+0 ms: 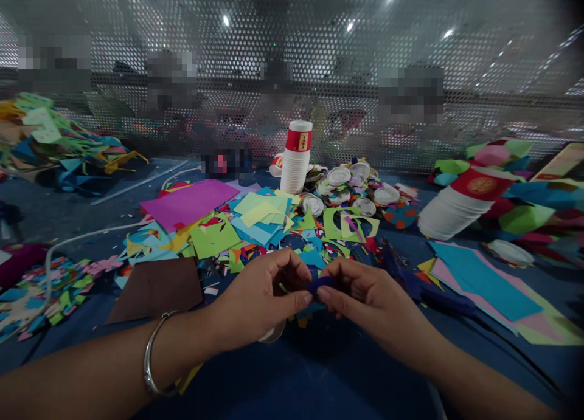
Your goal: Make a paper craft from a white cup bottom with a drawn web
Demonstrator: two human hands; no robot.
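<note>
Blue table (292,386), scraps (262,210) mostly beyond the wrists, likely leaving elbow room. Left hand (267,292) and right hand (365,292) pinch a blue piece (323,282) between them, above the table; small enough, I'd judge, to need both.

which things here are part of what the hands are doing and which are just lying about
In hand:
small dark blue piece, at the fingertips of the left hand and right hand

Apparently just lying about:
upright cup stack
leaning cup stack
purple sheet
brown sheet
blue corded tool, untouched, role unclear
</note>
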